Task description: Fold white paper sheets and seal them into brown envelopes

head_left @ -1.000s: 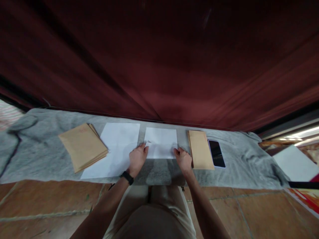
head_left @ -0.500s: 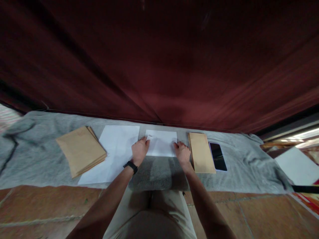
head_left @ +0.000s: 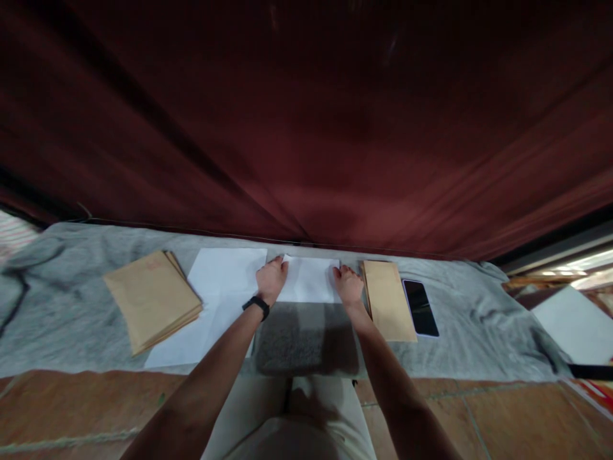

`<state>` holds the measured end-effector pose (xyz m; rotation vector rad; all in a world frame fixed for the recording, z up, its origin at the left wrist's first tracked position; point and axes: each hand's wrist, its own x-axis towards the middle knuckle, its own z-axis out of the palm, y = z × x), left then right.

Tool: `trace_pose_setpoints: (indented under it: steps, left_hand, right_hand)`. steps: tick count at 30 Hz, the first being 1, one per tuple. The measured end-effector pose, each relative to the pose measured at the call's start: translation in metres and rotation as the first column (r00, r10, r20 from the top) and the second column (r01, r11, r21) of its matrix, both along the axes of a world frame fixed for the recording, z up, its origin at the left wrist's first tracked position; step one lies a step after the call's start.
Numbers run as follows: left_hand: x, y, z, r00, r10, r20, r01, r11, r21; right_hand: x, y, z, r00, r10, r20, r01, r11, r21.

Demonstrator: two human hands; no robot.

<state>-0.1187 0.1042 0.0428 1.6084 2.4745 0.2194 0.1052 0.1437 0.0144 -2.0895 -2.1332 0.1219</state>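
Note:
A folded white sheet of paper (head_left: pixel 310 281) lies in front of me on the grey cloth. My left hand (head_left: pixel 272 281), with a black band on its wrist, pinches the sheet's far left corner. At the right edge, my right hand (head_left: pixel 348 285) has its fingers curled, with the thumb on the paper. Larger white sheets (head_left: pixel 218 287) lie flat to the left, close to my left hand. A stack of brown envelopes (head_left: pixel 152 299) overlaps them. Just right of my right hand is a second, narrower stack of brown envelopes (head_left: pixel 390 303).
A phone (head_left: pixel 421 308) with a dark screen lies beside the narrower envelopes. The grey cloth (head_left: pixel 479 326) covers a long, narrow surface. A dark red fabric wall (head_left: pixel 306 128) rises right behind it. A white panel (head_left: pixel 579 324) stands at the far right.
The sheet's far edge sits nearer, so the folded paper looks shallower. My left hand has moved slightly right and up to its far corner. The camera view has shifted a little.

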Motion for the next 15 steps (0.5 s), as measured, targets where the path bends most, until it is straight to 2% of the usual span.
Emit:
trace_pose_setpoints:
  steps: [5,7,9,11,13,15]
  left_hand:
    - [0.002,-0.001,-0.006,1.000,-0.024,-0.016,0.025,0.999,0.034]
    - [0.003,-0.002,-0.008,0.999,-0.030,-0.020,0.031,0.999,0.042]
    - [0.004,-0.002,-0.010,0.999,-0.036,-0.023,0.037,0.998,0.048]
    - [0.004,-0.002,-0.012,0.999,-0.043,-0.023,0.044,0.998,0.054]
    - [0.004,-0.002,-0.013,0.999,-0.047,-0.022,0.049,0.997,0.060]
    - [0.003,-0.002,-0.013,0.999,-0.045,-0.021,0.046,0.997,0.066]
  right_hand:
    - [0.000,-0.004,0.002,1.000,0.004,-0.007,-0.004,0.999,0.033]
    - [-0.001,-0.012,0.002,0.999,0.025,-0.029,-0.022,0.995,0.097]
    - [-0.006,-0.023,0.000,0.990,0.120,-0.081,-0.102,0.975,0.197]
    - [-0.013,-0.036,-0.006,0.952,0.279,-0.125,-0.237,0.932,0.276]
    - [-0.021,-0.049,-0.014,0.908,0.399,-0.129,-0.352,0.892,0.283]
    - [-0.028,-0.057,-0.022,0.896,0.429,-0.115,-0.390,0.884,0.257]
